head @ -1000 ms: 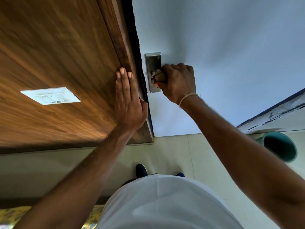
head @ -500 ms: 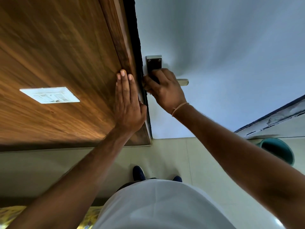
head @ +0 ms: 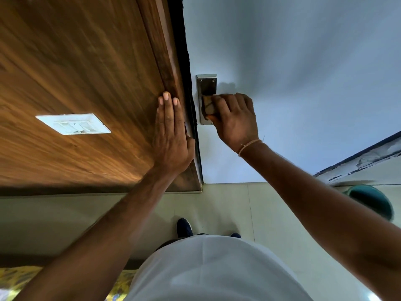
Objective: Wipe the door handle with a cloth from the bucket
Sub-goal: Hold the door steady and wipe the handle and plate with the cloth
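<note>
A metal door handle plate (head: pixel 206 83) is fixed on the pale blue door (head: pixel 293 72). My right hand (head: pixel 236 120) is closed around a small brownish cloth (head: pixel 207 106) and presses it against the middle of the plate; the lever itself is hidden under the hand and cloth. My left hand (head: pixel 171 137) lies flat, fingers together, on the wooden door frame (head: pixel 169 61) just left of the door's edge and holds nothing. A teal bucket (head: pixel 368 200) stands on the floor at the right, partly behind my right forearm.
A white switch plate (head: pixel 72 124) sits on the wood-panelled wall (head: pixel 76 61) to the left. Pale floor tiles (head: pixel 227 205) lie below, with my dark shoes (head: pixel 184 227) near the door. A chipped white ledge (head: pixel 364 161) runs at the right.
My right hand has shifted right from the door's edge onto the handle, covering the lever end that showed before. The cloth now shows at the plate. My left hand has stayed put.
</note>
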A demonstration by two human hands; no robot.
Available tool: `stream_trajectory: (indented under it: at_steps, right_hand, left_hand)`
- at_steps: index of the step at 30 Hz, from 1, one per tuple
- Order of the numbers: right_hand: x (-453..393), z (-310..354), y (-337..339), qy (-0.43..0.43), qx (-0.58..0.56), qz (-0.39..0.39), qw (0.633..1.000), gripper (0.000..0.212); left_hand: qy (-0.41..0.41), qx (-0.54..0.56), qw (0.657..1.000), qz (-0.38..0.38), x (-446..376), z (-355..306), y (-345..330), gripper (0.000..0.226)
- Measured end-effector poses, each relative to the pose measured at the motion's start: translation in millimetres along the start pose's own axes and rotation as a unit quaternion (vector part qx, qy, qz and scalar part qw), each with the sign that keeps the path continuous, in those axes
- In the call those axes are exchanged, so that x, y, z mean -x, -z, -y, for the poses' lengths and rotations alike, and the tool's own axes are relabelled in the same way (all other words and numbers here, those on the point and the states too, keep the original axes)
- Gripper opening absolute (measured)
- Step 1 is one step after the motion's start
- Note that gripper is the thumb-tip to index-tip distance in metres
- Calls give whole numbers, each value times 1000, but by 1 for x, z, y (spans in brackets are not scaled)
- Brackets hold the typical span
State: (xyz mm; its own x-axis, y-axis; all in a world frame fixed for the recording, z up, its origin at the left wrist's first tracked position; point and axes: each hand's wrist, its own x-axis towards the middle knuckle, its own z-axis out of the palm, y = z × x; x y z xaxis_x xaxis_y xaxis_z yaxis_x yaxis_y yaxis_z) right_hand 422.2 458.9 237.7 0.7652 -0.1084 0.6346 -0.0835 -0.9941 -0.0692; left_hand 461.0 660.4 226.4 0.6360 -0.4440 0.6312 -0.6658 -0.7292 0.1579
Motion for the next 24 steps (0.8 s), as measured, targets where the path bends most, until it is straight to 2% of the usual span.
stream_trajectory:
  at_steps: [5,10,13,20,24]
  right_hand:
    - [-10,11,0,-3,41,14,999,44]
    - [-11,-14,9,2,11,53,999,50]
    - [-4,-31,16,-11,38,48,998,58]
    - [-24,4,15,-18,46,124,991,50]
    - [-24,-28,21,27,34,134,990,46]
  left_hand:
    - [11,2,1000,-9,-2,-4,-1,94]
    - [12,21,1000,-6,-3,-7,-2,94]
    - [14,19,1000,-5,-1,-6,-1,94]
    - [25,28,999,-7,-2,-13,-2,94]
    - [25,29,999,-1,-1,-11,-3,94]
